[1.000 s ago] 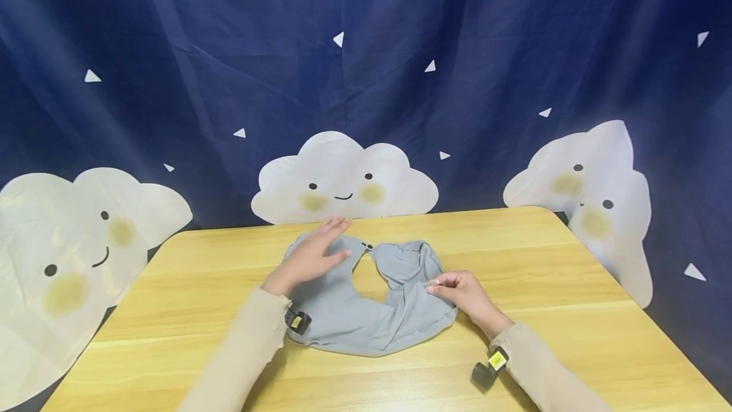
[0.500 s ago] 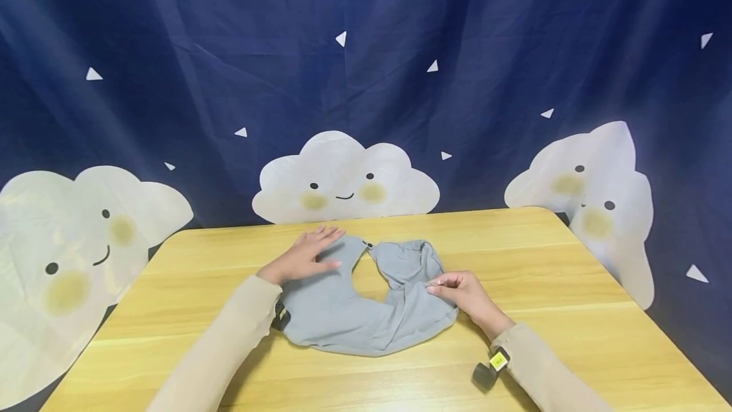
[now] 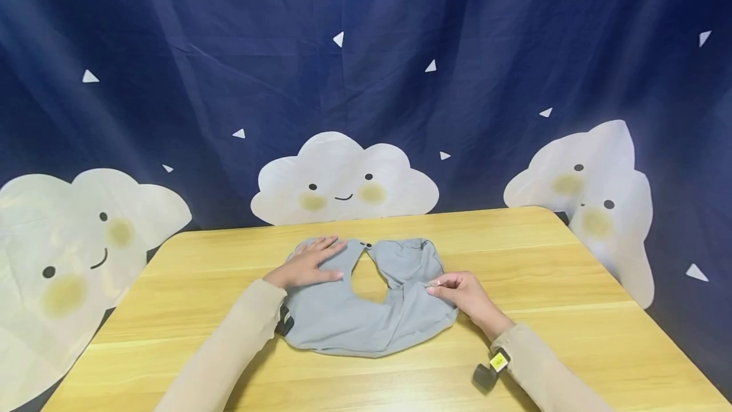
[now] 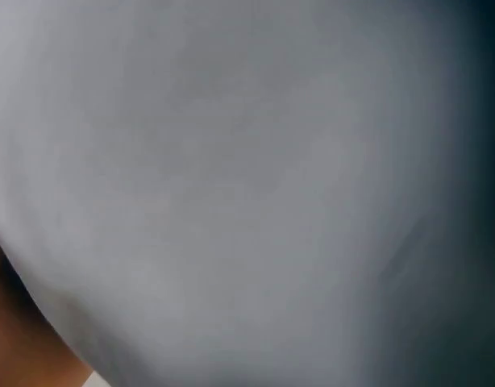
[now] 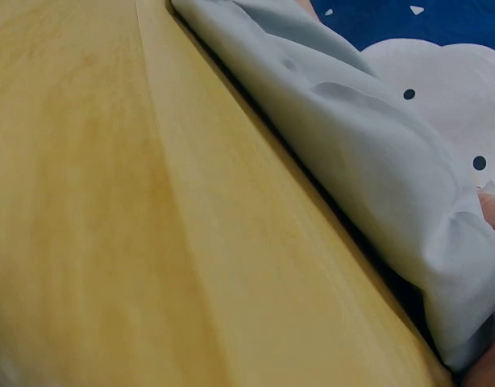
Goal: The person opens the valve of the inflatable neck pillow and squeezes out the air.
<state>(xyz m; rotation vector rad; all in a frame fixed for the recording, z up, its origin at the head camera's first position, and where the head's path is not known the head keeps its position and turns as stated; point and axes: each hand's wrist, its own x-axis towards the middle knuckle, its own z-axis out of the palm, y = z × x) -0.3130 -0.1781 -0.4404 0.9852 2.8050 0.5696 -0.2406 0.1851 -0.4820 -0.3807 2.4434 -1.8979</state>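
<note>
A soft grey U-shaped neck pillow (image 3: 354,320) lies on the table, its two ends meeting at the far side by small dark fasteners (image 3: 366,245). My left hand (image 3: 309,266) rests with spread fingers on the pillow's left arm. At the right side, thumb and fingertips of my right hand (image 3: 462,292) pinch the edge of the rumpled cover. Close grey fabric (image 4: 231,177) fills most of the left wrist view, too blurred for detail. From the right wrist, the pillow's bulging side (image 5: 360,153) shows, with part of my right hand (image 5: 491,359) at the frame's edge.
The light wooden table (image 3: 572,310) extends around the pillow on every side. Behind its far edge hangs a dark blue curtain (image 3: 389,94) printed with white clouds and triangles. A black camera (image 3: 486,375) sits on my right wrist.
My left hand has come down and slightly towards me, from hovering over the pillow's left arm to lying on it. My right hand keeps its pinch in the same place.
</note>
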